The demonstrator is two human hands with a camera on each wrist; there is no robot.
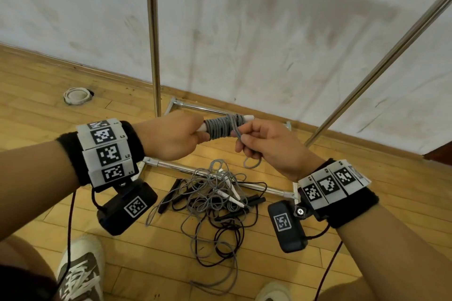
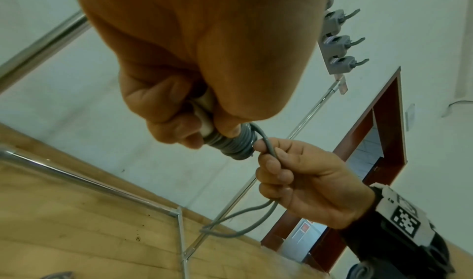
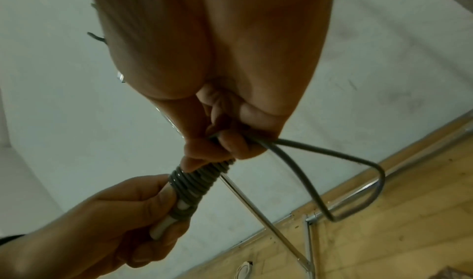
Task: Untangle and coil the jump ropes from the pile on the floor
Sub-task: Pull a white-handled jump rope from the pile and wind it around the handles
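My left hand (image 1: 182, 134) grips the white handles (image 1: 248, 117) of a grey jump rope, held level at chest height. Grey cord (image 1: 221, 127) is wound tightly round those handles (image 2: 204, 119) in many turns. My right hand (image 1: 252, 140) pinches the last doubled length of that cord (image 2: 270, 147) right beside the winding, and a short loop (image 1: 252, 162) hangs below the fist (image 3: 358, 192). On the floor below lies the pile (image 1: 215, 200) of tangled grey and black ropes with white and black handles.
A chrome clothes rack stands ahead: an upright pole (image 1: 153, 39), a slanted pole (image 1: 381, 61) and base bars (image 1: 186, 168) round the pile. A white ring (image 1: 77, 96) lies by the wall at left. My shoes (image 1: 80, 273) are at the bottom edge.
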